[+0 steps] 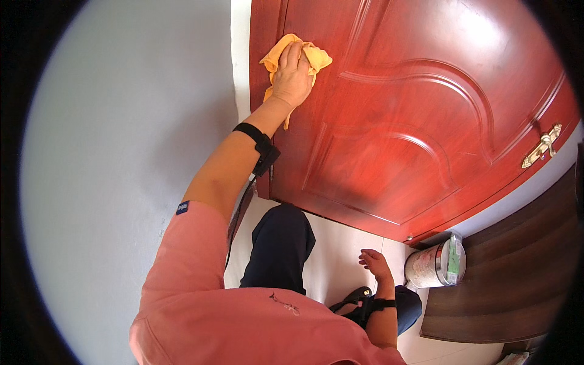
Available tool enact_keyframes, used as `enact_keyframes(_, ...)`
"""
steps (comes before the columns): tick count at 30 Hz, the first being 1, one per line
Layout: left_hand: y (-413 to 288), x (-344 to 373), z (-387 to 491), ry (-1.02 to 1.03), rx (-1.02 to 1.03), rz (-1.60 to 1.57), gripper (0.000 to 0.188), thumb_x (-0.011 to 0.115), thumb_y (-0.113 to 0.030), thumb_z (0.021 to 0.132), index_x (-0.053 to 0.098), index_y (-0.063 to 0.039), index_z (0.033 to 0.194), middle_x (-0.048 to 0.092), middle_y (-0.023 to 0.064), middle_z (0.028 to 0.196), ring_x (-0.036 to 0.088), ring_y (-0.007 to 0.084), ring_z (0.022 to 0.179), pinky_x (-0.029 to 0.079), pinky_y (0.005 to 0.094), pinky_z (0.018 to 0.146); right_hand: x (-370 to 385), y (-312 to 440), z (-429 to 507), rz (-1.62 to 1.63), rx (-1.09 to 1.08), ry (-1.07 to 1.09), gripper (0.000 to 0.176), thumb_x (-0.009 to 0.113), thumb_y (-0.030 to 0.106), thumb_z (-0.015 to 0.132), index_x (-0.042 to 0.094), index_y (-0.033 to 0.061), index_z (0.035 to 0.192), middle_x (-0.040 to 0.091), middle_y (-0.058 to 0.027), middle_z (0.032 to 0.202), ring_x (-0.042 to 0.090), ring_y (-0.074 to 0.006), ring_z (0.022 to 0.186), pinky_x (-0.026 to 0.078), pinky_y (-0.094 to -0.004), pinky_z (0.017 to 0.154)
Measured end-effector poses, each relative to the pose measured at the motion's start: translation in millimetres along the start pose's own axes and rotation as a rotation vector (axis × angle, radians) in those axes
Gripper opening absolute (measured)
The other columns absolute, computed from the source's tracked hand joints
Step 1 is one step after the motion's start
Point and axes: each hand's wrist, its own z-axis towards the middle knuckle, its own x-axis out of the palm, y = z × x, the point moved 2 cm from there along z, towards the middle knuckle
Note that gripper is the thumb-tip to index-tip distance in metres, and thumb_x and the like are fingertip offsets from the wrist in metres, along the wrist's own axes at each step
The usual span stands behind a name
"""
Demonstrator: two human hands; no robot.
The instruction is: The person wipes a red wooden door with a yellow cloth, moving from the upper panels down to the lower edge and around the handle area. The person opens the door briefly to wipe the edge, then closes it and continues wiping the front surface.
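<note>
Spread under the fingers of my left hand (294, 82) is a yellow cloth (275, 57), pressed against the upper hinge-side part of a glossy red wooden door (388, 105). Folds of the cloth stick out on both sides of the hand, and one corner hangs below the wrist. My right hand (375, 264) hangs low beside my right knee, above the floor. Its fingers are loosely bent and hold nothing. The door has raised, curved panel mouldings and looks closed in its frame. Its brass lever handle (542, 146) is far to the right of both hands.
A grey wall (127, 150) runs close along my left arm. At the lower right, a lidded bin (424, 267) stands by the door with a green-and-clear package (454, 260) on its lid. Dark brown wooden furniture (502, 273) stands beside it. Pale tiles (331, 232) cover the floor.
</note>
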Motion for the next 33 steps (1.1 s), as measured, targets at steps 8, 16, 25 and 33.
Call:
enact_keyframes(8,-3.2,14.2,-78.3,0.126,-0.060,-0.080,0.043,0.055,-0.006,0.086,0.047,0.010,0.125,0.031,0.0289,0.139,0.033,0.0468,0.128,0.029,0.0492,0.109,1.2,7.5,4.6,-0.015,-0.039,0.012,0.036,0.056,0.027,0.093,0.059,0.0026,0.120,0.068,-0.0089,0.100,0.065,-0.0187,0.088,0.049,-0.0310,0.074)
enact_keyframes(16,7.0,3.6,-17.2,-0.094,-0.011,-0.005,0.044,0.055,-0.005,0.085,0.045,0.016,0.123,0.027,0.0308,0.143,0.028,0.0469,0.132,0.025,0.0469,0.112,2.7,7.7,1.0,-0.020,-0.072,0.011,0.037,0.057,0.027,0.093,0.059,0.0019,0.120,0.068,-0.0088,0.101,0.065,-0.0177,0.086,0.048,-0.0302,0.073)
enact_keyframes(25,31.2,-3.5,-27.9,-0.075,-0.100,-0.235,0.041,0.050,0.000,0.087,0.048,0.012,0.125,0.039,0.0273,0.139,0.036,0.0420,0.131,0.030,0.0459,0.111,6.2,10.7,3.8,-0.097,-0.108,0.033,0.036,0.058,0.026,0.092,0.060,0.0024,0.119,0.067,-0.0066,0.099,0.065,-0.0167,0.087,0.048,-0.0292,0.072)
enact_keyframes(33,50.3,-5.7,-9.8,0.012,0.050,0.236,0.039,0.047,-0.007,0.090,0.050,0.005,0.127,0.037,0.0159,0.145,0.028,0.0363,0.138,0.030,0.0444,0.111,0.4,15.1,4.4,-0.119,-0.101,-0.015,0.036,0.057,0.027,0.092,0.060,0.0020,0.119,0.068,-0.0081,0.100,0.066,-0.0179,0.086,0.049,-0.0294,0.071)
